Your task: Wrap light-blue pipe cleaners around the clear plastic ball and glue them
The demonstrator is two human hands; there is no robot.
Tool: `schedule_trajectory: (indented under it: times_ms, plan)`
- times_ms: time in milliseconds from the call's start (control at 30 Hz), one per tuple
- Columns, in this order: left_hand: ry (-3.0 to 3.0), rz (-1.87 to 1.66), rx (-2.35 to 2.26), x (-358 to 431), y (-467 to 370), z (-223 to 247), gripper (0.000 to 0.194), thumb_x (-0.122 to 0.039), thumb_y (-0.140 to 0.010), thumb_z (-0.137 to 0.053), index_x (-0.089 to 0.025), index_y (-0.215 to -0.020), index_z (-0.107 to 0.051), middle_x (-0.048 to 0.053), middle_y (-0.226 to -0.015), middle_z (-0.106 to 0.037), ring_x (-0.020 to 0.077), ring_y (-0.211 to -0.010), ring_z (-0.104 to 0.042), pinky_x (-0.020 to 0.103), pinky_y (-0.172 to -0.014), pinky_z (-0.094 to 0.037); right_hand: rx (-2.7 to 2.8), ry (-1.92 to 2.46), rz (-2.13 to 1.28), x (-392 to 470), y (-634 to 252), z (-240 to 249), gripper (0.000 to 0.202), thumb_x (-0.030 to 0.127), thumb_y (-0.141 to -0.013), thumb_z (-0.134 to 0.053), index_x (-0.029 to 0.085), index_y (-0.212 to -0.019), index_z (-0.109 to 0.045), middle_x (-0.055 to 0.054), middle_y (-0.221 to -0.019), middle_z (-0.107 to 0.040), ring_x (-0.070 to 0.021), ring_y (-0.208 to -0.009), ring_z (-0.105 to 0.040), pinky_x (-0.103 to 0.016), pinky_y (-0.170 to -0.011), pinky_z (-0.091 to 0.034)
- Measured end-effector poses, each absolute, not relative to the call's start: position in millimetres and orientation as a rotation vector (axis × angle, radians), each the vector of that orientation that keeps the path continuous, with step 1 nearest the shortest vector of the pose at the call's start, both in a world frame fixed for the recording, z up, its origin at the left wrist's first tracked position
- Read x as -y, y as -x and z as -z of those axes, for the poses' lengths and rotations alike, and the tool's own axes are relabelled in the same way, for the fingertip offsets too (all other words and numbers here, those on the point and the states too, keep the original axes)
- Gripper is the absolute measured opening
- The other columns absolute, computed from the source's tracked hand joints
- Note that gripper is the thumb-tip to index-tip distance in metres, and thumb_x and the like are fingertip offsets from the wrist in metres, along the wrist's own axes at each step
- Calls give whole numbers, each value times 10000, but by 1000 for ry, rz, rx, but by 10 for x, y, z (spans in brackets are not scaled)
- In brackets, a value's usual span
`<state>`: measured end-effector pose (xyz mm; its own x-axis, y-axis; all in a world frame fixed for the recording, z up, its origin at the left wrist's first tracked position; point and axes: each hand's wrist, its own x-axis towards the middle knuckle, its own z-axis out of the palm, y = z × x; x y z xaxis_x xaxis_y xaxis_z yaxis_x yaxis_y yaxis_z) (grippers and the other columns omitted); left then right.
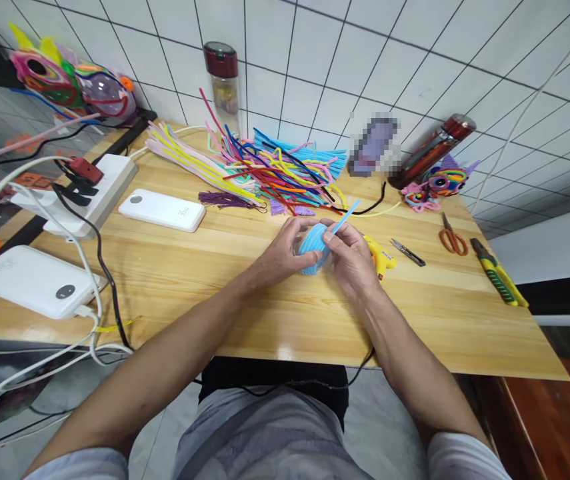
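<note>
Over the middle of the wooden table, a rounded piece covered in light blue pipe cleaner is held between both hands. My left hand is closed around its left side, thumb across the front. At the right side, my right hand pinches a blue strand whose loose end sticks up to the right. Just beyond my right hand lies a yellow glue gun, partly hidden by it. A big pile of coloured pipe cleaners lies behind the hands.
A white power bank and a power strip with cables lie left. Thread snips, scissors and green-yellow pliers lie right. A glass bottle and a red thermos are by the tiled wall.
</note>
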<state>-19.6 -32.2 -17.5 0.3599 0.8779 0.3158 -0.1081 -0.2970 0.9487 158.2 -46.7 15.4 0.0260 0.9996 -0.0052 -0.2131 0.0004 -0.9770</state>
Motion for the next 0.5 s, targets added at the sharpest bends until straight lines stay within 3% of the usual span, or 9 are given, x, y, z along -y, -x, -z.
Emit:
schedule_trajectory:
  times_ms: [167,367,500]
  plan:
    - [-1534,-1160,-712,288,181,258,635,-420,-824,-829,-262,-1377,-562,134,-1516,-594,357,-1514,-540,580,-1297,-435,1021,1059,-1303,466,-1569,-145,411,483,-643,-1031,287,-896,-772,-25,-1226,-800,-220,-998,-701,-371,-916,-582]
    - [-1423,-1059,-643,334,186,143,637,-481,-876,-808,-244,-1386,-508,151,-1491,-633,339,-1376,-659,513,-1127,-567,1052,1048,-1281,474,-1551,-135,428,474,-636,-1033,285,-911,-764,-25,-1200,-801,-220,-992,-699,-371,-902,-591]
    - [-1451,-1051,-678,346,193,88,633,-457,-885,-799,-240,-1429,-557,161,-1549,-610,359,-1429,-630,517,-1145,-563,1062,1053,-1285,461,-1570,-129,425,508,-653,-1021,287,-931,-787,-25,-1205,-793,-215,-984,-696,-370,-897,-580]
